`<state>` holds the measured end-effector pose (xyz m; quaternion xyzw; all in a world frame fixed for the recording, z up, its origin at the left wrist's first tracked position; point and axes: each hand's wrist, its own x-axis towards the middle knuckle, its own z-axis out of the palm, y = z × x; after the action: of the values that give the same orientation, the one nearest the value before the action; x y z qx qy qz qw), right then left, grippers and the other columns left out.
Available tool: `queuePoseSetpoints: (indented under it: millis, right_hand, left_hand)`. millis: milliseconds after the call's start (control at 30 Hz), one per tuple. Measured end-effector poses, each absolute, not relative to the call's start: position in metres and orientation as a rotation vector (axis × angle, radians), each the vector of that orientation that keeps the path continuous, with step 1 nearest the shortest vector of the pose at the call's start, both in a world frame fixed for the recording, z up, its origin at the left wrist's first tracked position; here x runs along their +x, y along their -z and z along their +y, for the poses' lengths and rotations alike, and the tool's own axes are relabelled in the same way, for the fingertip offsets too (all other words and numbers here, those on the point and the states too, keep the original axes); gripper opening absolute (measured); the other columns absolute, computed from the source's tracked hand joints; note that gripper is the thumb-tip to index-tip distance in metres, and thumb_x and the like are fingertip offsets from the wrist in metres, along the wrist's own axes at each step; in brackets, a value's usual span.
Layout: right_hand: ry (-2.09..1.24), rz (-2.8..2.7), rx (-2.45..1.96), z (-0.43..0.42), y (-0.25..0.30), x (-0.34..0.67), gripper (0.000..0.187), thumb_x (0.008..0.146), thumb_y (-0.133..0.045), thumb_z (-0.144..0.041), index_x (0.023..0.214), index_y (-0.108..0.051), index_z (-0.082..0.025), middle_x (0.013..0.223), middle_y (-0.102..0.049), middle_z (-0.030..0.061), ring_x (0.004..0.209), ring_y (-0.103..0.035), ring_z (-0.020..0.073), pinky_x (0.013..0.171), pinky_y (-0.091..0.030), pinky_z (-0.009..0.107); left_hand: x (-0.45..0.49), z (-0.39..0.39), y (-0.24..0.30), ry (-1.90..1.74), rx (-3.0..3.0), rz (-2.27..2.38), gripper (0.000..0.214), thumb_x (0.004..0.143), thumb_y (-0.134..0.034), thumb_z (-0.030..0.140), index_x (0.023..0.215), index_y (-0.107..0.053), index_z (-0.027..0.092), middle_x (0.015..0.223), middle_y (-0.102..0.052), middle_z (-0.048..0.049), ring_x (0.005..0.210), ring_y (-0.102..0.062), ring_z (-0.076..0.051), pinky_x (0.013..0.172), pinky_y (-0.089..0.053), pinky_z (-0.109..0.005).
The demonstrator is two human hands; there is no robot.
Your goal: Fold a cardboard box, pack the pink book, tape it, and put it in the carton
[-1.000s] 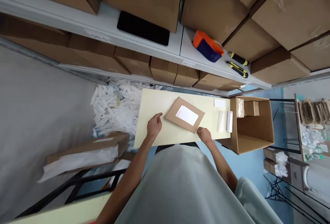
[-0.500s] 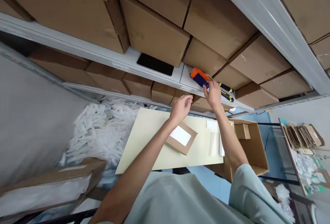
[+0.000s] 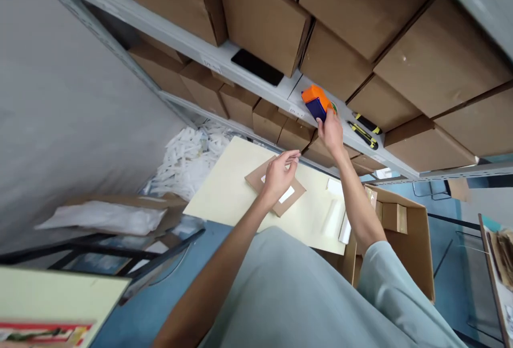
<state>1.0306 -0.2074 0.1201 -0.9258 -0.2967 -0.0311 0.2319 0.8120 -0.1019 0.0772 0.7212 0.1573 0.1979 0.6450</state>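
An orange and dark blue tape dispenser is at the edge of the grey shelf, and my right hand has its fingers and thumb closed on the near end. To its right, two black and yellow utility knives lie on the shelf. My left hand hovers over a flat cardboard box with a white label, its fingers loosely bent and apart with nothing in them. The hand hides part of the box and label. Beneath the box is a pale yellow table.
Cardboard boxes fill the shelves ahead. A flat black object lies on the shelf. White packing material is heaped at left. At right stands an open carton, beside a clear roll on the table.
My right hand has closed on the tape dispenser, which has turned slightly away from the knives. My left hand now covers part of the labelled box. The view has swung to the left.
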Motion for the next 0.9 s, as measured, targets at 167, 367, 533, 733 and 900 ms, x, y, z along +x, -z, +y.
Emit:
queuePoseSetpoints:
  millis: [167, 367, 533, 733, 900]
  right_hand:
    - [-0.317, -0.631, -1.88, -0.285, -0.05, 0.879, 0.052, 0.108, -0.059, -0.07, 0.132, -0.06, -0.024, 0.122, -0.074, 0.0103, 0.114, -0.07, 0.0285, 0.109, -0.059, 0.045]
    - [-0.627, -0.239, -1.708, -0.343, 0.007, 0.748, 0.058, 0.099, -0.069, -0.075, 0.125, -0.061, -0.024, 0.119, -0.076, 0.0089, 0.114, -0.072, 0.0266, 0.109, -0.06, 0.043]
    - [-0.643, -0.193, -1.689, -0.363, 0.003, 0.719, 0.056, 0.097, -0.072, -0.075, 0.119, -0.064, -0.024, 0.115, -0.077, 0.0079, 0.109, -0.074, 0.0256, 0.108, -0.061, 0.042]
    - [-0.816, -0.26, -1.552, -0.369, -0.021, 0.723, 0.062, 0.092, -0.076, -0.082, 0.116, -0.076, -0.025, 0.115, -0.084, 0.008, 0.117, -0.079, 0.0295, 0.116, -0.061, 0.048]
    - [-0.8, -0.326, -1.562, -0.372, -0.034, 0.725, 0.06, 0.092, -0.078, -0.08, 0.115, -0.08, -0.025, 0.118, -0.087, 0.0074, 0.116, -0.081, 0.03, 0.113, -0.062, 0.049]
  left_hand:
    - [0.747, -0.175, -0.026, -0.501, 1.576, 0.581, 0.027, 0.108, -0.065, 0.041, 0.126, -0.072, 0.022, 0.126, -0.082, -0.0119, 0.117, -0.081, -0.025, 0.107, -0.067, -0.044]
    - [0.667, -0.245, 0.01, -0.408, 1.504, 0.8, 0.033, 0.102, -0.073, 0.052, 0.117, -0.069, 0.023, 0.116, -0.08, -0.0097, 0.106, -0.08, -0.023, 0.1, -0.069, -0.042]
    - [0.635, -0.259, 0.003, -0.32, 1.546, 0.771, 0.03, 0.103, -0.072, 0.051, 0.117, -0.071, 0.024, 0.117, -0.08, -0.0076, 0.108, -0.079, -0.023, 0.104, -0.066, -0.043]
    - [0.623, -0.251, -0.018, -0.334, 1.657, 0.609, 0.025, 0.105, -0.07, 0.048, 0.112, -0.076, 0.025, 0.118, -0.078, -0.0065, 0.114, -0.077, -0.025, 0.106, -0.065, -0.042]
    - [0.615, -0.247, -0.035, -0.347, 1.612, 0.585, 0.035, 0.103, -0.072, 0.049, 0.13, -0.076, 0.027, 0.126, -0.075, -0.0084, 0.12, -0.076, -0.024, 0.107, -0.067, -0.041]
